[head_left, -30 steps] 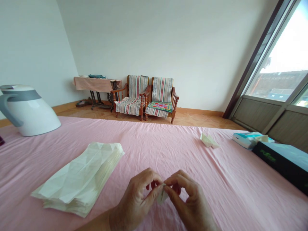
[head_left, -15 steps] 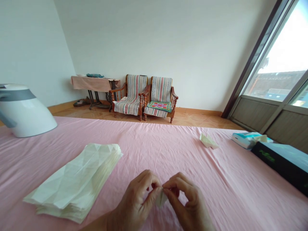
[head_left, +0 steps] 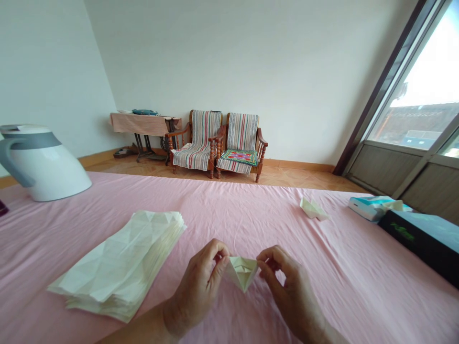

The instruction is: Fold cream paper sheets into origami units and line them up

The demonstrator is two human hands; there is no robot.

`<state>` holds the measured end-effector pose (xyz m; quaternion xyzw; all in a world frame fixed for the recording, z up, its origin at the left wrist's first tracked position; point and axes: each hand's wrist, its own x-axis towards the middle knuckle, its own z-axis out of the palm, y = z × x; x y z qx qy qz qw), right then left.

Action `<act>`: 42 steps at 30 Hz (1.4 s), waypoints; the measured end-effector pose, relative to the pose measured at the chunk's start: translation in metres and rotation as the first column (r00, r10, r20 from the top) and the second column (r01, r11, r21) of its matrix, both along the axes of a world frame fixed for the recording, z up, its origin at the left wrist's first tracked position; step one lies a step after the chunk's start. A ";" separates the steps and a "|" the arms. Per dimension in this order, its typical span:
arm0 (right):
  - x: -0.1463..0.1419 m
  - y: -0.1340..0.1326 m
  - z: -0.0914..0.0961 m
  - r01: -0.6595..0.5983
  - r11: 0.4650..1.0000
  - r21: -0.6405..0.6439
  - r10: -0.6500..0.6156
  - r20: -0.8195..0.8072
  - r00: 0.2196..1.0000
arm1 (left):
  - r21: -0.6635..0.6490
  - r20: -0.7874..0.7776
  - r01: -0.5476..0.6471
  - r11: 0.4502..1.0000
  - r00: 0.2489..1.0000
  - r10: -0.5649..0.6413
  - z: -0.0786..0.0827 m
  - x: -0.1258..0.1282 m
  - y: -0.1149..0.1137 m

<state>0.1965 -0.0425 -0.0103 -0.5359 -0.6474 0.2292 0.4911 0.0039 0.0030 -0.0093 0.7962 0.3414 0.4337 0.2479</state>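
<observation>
Between my hands is a small folded paper piece (head_left: 244, 272), pale cream, spread into a triangular shape with a pocket at its top and a point facing me. My left hand (head_left: 202, 277) pinches its left corner between thumb and fingers. On the other side my right hand (head_left: 287, 286) pinches the right corner. To the left lies a thick stack of creased cream paper sheets (head_left: 122, 263). Farther off on the right sits a folded paper boat (head_left: 313, 209) on the pink cloth.
A pink cloth (head_left: 215, 205) covers the surface. A white and grey jug (head_left: 53, 167) stands at the left. A blue-white tissue pack (head_left: 373, 206) and a black box (head_left: 419, 243) lie at the right. Two wooden armchairs (head_left: 238, 138) stand beyond the far edge.
My hands have moved apart and slightly up. The paper between them, earlier narrow and mostly hidden, now shows opened into a triangle. The view has shifted slightly.
</observation>
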 end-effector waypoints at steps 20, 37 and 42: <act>0.010 0.002 -0.004 -0.148 0.988 0.036 0.132 0.279 0.951 | 0.073 -0.136 0.162 0.984 0.979 -0.151 0.005 -0.003 0.000; 0.009 -0.004 -0.002 -0.259 0.960 0.106 0.210 0.340 0.917 | -0.077 -0.247 0.184 0.980 0.949 -0.197 0.008 0.000 -0.005; 0.015 0.000 -0.003 -0.216 0.975 0.055 0.180 0.378 0.908 | -0.034 -0.320 0.118 0.992 0.940 -0.123 0.006 -0.001 -0.004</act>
